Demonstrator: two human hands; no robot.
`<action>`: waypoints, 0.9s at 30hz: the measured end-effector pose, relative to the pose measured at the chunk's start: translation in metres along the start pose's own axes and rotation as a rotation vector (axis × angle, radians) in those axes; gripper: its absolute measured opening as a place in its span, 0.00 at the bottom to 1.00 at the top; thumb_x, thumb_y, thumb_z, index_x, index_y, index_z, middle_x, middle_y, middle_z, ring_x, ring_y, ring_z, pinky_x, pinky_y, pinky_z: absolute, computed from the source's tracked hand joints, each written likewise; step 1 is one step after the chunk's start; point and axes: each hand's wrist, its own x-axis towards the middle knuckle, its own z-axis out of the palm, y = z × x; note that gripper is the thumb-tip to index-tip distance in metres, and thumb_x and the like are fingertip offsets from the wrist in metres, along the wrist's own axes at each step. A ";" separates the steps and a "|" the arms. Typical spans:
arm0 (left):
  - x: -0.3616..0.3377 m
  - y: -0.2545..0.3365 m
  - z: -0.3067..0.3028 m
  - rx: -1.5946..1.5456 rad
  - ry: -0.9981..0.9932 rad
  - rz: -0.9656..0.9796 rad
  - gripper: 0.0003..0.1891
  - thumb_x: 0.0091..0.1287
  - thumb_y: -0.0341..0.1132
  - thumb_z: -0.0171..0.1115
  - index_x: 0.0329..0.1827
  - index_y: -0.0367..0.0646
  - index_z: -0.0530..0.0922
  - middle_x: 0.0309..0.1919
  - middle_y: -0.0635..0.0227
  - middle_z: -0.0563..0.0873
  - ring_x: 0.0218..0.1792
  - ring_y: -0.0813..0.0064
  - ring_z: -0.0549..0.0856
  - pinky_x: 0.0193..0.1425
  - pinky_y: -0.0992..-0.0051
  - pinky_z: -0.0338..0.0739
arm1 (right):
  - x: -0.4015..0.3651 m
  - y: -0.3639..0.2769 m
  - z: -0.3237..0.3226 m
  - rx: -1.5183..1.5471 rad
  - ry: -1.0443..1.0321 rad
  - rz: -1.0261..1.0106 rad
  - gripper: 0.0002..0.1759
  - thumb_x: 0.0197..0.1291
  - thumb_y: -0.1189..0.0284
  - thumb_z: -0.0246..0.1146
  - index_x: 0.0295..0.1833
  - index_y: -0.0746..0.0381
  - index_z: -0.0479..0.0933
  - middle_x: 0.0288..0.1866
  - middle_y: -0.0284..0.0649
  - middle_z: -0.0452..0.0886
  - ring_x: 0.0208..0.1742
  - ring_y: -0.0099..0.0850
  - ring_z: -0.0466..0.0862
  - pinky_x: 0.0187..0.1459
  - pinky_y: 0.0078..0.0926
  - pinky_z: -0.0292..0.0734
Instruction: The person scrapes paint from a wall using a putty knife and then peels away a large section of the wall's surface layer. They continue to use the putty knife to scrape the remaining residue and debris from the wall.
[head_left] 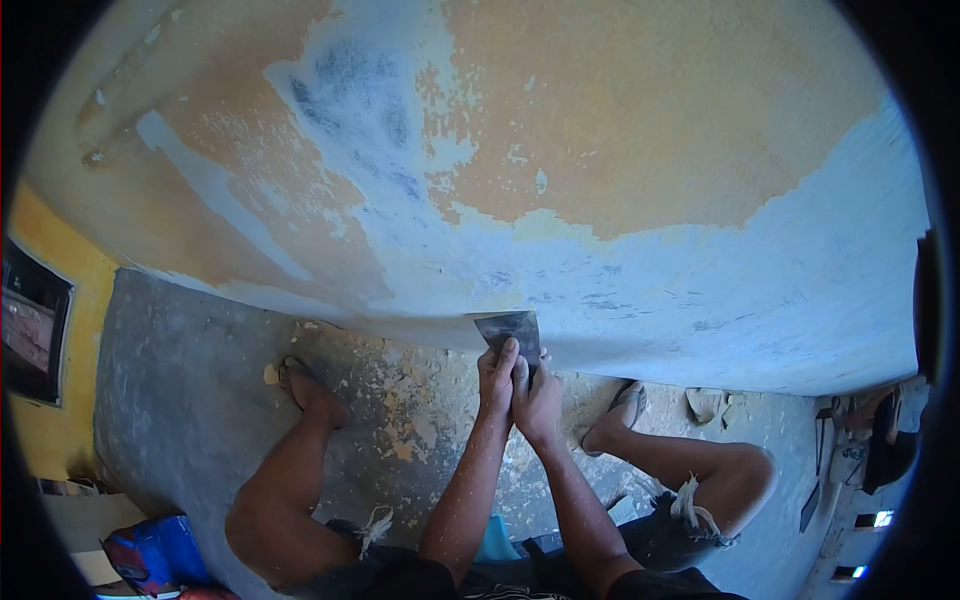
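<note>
Both of my hands are closed together around a wide, dark scraper point(513, 327), its flat blade tilted up against the lower part of the wall point(640, 290). My left hand point(496, 378) has its thumb laid along the scraper. Pressed in beside it, my right hand point(538, 398) grips from the other side, and the handle is hidden in the fingers. Around the blade the wall shows pale blue-white. Higher up, a peeling tan paint layer point(640, 110) has ragged edges, and a dark scuffed patch point(355, 90) lies to its left.
Paint flakes point(400, 410) litter the grey floor point(190, 370) between my sandalled feet. Larger peeled pieces point(708, 405) lie near the wall's base at right. A blue bag point(165, 555) sits at lower left, below a dark-framed opening point(38, 320) in a yellow wall.
</note>
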 end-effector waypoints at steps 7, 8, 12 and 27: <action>0.002 0.015 0.007 0.008 -0.039 -0.002 0.14 0.72 0.41 0.60 0.46 0.36 0.79 0.34 0.62 0.86 0.37 0.71 0.86 0.45 0.69 0.83 | 0.002 -0.017 -0.007 0.049 -0.015 -0.008 0.24 0.70 0.61 0.54 0.50 0.76 0.76 0.29 0.65 0.80 0.33 0.59 0.83 0.36 0.49 0.78; 0.003 0.007 0.005 -0.024 -0.011 0.000 0.14 0.72 0.40 0.60 0.47 0.36 0.79 0.33 0.62 0.86 0.36 0.71 0.86 0.45 0.68 0.83 | 0.004 -0.010 -0.004 0.006 -0.023 -0.001 0.23 0.70 0.62 0.54 0.49 0.76 0.76 0.28 0.64 0.80 0.33 0.59 0.83 0.35 0.49 0.77; 0.002 0.024 0.018 0.081 -0.007 0.060 0.15 0.72 0.42 0.59 0.45 0.36 0.79 0.32 0.61 0.86 0.33 0.70 0.86 0.45 0.68 0.84 | 0.003 -0.015 0.001 0.064 0.159 -0.136 0.22 0.70 0.63 0.54 0.49 0.76 0.76 0.26 0.63 0.79 0.30 0.59 0.82 0.32 0.49 0.76; 0.006 0.019 0.022 0.045 0.046 0.017 0.15 0.73 0.42 0.58 0.43 0.35 0.79 0.33 0.62 0.86 0.34 0.70 0.86 0.45 0.69 0.83 | 0.000 -0.023 -0.006 0.060 0.099 -0.045 0.23 0.70 0.60 0.54 0.48 0.73 0.77 0.28 0.62 0.80 0.32 0.60 0.82 0.35 0.51 0.76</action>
